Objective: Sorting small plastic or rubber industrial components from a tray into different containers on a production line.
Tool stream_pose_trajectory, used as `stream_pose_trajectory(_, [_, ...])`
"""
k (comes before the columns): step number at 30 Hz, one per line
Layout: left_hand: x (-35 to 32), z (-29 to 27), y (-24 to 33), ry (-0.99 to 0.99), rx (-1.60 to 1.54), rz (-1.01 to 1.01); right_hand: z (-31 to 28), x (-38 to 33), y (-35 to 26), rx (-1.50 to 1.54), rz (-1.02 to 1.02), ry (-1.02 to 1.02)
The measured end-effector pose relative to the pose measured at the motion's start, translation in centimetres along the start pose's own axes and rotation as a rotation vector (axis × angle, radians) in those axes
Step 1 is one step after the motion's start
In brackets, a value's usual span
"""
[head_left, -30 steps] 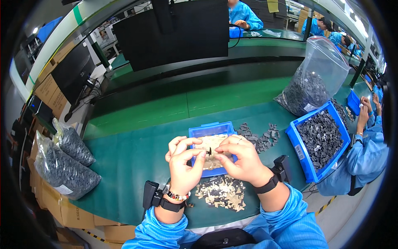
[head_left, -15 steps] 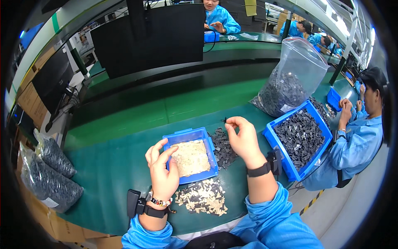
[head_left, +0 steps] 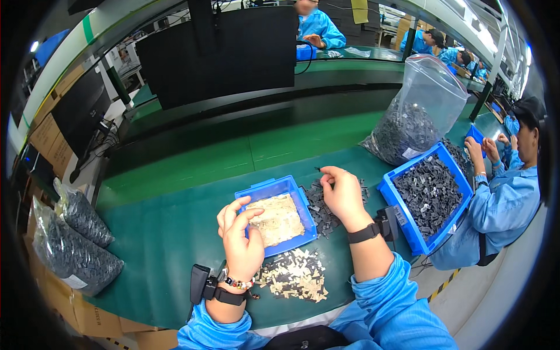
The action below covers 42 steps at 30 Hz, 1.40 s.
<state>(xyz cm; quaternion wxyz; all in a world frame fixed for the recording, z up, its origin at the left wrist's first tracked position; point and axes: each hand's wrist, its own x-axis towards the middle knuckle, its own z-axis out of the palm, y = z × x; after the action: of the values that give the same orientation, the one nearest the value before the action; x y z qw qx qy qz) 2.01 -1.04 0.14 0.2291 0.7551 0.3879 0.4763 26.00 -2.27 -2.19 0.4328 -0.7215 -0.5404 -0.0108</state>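
Note:
My right hand pinches a small black piece between thumb and fingertips, above the far side of a loose pile of black pieces. My left hand hovers over the left edge of a blue box with small flat beige pieces in it. Its fingers are bent and apart from the thumb, and I see nothing held between them. Just in front of the box, a mixed heap of beige and black pieces lies on the green mat.
A larger blue bin of black pieces stands at the right, with a big clear bag of them behind it. Two more bags rest at the left edge. A monitor hangs at the back. A co-worker sits at the right.
The view has shifted slightly, so the bench appears further right. My right hand still pinches the black piece. My left hand stays by the box's left edge. The black pile looks more spread out.

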Motion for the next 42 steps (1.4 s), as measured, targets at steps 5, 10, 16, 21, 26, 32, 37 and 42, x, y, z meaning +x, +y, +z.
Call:
stream_pose_trajectory(5, [0.2, -0.9, 1.1, -0.033, 0.103, 0.085, -2.4, -1.0, -4.9, 0.515, 0.093, -0.075])
stream_pose_trajectory(10, [0.5, -1.2, 1.9, -0.087, 0.080, 0.302, -2.2, -3.8, -7.3, 0.957, 0.004, -0.352])
stream_pose_trajectory(16, [0.6, -1.4, 0.9, -0.091, 0.029, 0.384, -1.7, -4.8, -8.2, 0.877, -0.117, -0.330])
stream_pose_trajectory(21, [0.7, -1.7, 1.4, -0.086, 0.039, 0.349, -1.3, -4.9, -8.0, 0.923, -0.163, -0.293])
stream_pose_trajectory(26, [0.7, -1.9, 1.3, -0.033, 0.106, 0.395, -1.2, -4.7, -7.9, 0.908, -0.213, -0.291])
stream_pose_trajectory(32, [0.8, -1.8, 0.5, -0.004, 0.036, 0.436, -1.4, -4.8, -8.1, 0.951, -0.111, -0.309])
stream_pose_trajectory(37, [1.0, -2.1, 0.7, 0.008, 0.138, 0.458, -1.7, -4.8, -8.2, 1.007, 0.033, -0.378])
stream_pose_trajectory(42, [1.2, -2.2, 0.8, 0.006, 0.194, 0.483, -1.8, -4.8, -8.4, 0.967, 0.002, -0.374])
